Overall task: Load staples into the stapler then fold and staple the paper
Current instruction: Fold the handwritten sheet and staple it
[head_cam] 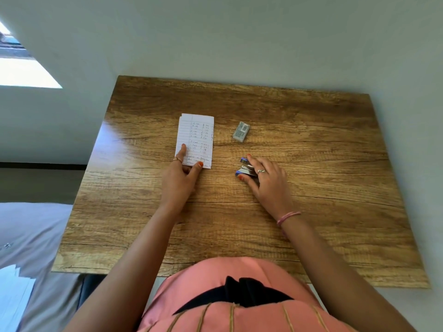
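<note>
1. Wood-grain laminate covers the tabletop (pixel 311 212), a warm brown with dark streaks and a glossy patch on its left side.

2. At left of centre lies the paper (pixel 195 140), a lined white sheet with handwriting, already narrowed to a tall rectangle, so the fold looks done. Whether a staple is in it I cannot tell.

3. On the paper's near end rests the left hand (pixel 181 178); its fingers (pixel 182 152) lie straight and spread, pressing the sheet flat and gripping nothing.

4. Further right, near the far side, sits the staple box (pixel 241 132), a small grey carton with a barcode label, closed as far as I can see and well apart from both hands.

5. Nearer the person is the stapler (pixel 245 167), small, blue plastic with bright metal, its two ends splayed like a beak. The right hand (pixel 266 180) wraps it from the right, thumb and forefinger pinching it.

6. My reading: loading seems finished or nearly so, and what remains is bringing the stapler to the paper and pressing, unless that too is done.
</note>
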A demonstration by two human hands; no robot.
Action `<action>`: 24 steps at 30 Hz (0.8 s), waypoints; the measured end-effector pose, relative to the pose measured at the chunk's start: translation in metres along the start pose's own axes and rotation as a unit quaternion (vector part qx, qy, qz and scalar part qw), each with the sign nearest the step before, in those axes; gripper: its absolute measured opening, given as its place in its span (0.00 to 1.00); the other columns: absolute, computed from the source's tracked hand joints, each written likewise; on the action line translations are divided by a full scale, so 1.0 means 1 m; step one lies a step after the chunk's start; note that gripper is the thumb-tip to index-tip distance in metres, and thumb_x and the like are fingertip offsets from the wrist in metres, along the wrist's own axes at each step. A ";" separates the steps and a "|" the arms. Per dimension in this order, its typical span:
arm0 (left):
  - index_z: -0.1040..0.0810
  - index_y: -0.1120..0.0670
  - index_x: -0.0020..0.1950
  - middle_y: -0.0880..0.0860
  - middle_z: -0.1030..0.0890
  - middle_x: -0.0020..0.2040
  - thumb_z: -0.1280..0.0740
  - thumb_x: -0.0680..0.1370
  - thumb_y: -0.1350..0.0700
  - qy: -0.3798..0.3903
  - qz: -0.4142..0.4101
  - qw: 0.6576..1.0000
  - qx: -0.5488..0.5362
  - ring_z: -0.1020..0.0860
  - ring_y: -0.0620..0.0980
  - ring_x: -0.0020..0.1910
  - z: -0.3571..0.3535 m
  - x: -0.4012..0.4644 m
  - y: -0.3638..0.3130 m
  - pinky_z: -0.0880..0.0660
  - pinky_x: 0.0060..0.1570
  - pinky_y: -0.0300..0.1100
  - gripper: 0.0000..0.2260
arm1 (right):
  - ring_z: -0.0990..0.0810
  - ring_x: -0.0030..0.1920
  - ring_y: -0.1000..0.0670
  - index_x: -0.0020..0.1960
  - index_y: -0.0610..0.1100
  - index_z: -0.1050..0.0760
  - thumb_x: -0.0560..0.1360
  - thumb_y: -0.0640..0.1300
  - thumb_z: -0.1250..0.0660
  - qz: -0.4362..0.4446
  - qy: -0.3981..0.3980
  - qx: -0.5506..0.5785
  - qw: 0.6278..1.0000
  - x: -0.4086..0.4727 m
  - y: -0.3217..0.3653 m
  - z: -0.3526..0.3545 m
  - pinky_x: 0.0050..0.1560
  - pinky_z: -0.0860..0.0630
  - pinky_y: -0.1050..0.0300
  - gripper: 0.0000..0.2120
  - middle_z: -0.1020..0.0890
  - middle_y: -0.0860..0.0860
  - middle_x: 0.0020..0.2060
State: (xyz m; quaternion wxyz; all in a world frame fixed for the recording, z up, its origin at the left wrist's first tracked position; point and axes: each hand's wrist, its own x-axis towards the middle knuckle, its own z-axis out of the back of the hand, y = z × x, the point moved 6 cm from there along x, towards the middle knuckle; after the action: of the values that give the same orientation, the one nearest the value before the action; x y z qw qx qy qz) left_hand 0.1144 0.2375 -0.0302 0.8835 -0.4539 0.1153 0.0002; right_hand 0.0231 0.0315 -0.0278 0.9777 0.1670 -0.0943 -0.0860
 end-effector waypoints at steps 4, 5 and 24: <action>0.40 0.50 0.77 0.52 0.18 0.38 0.33 0.77 0.48 0.004 -0.004 1.000 0.006 0.21 0.47 0.34 -0.002 -0.003 -0.001 0.20 0.39 0.48 0.30 | 0.25 0.57 0.48 0.69 0.45 0.30 0.77 0.58 0.42 -0.005 -0.002 0.001 1.000 -0.001 -0.002 0.000 0.54 0.30 0.53 0.26 0.22 0.49 0.57; 0.40 0.50 0.77 0.51 0.19 0.38 0.33 0.77 0.48 0.003 -0.008 1.000 0.008 0.22 0.47 0.36 -0.002 -0.003 -0.001 0.21 0.40 0.47 0.30 | 0.25 0.57 0.48 0.69 0.46 0.30 0.77 0.59 0.42 -0.008 -0.001 0.001 1.000 0.000 -0.002 -0.001 0.53 0.30 0.53 0.26 0.22 0.49 0.56; 0.42 0.45 0.77 0.56 0.17 0.52 0.45 0.80 0.41 0.052 -0.084 0.950 0.296 0.20 0.57 0.50 -0.019 0.023 -0.018 0.24 0.46 0.48 0.26 | 0.23 0.50 0.48 0.59 0.41 0.22 0.72 0.59 0.31 -0.257 -0.120 0.113 0.952 0.045 -0.050 0.030 0.47 0.26 0.58 0.25 0.20 0.47 0.49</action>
State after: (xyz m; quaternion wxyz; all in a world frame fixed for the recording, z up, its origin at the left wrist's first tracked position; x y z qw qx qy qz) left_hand 0.1353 0.2094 -0.0307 0.9678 -0.1793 0.1178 -0.1315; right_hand 0.0532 -0.0331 -0.0101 0.8788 0.2838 -0.1738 -0.3421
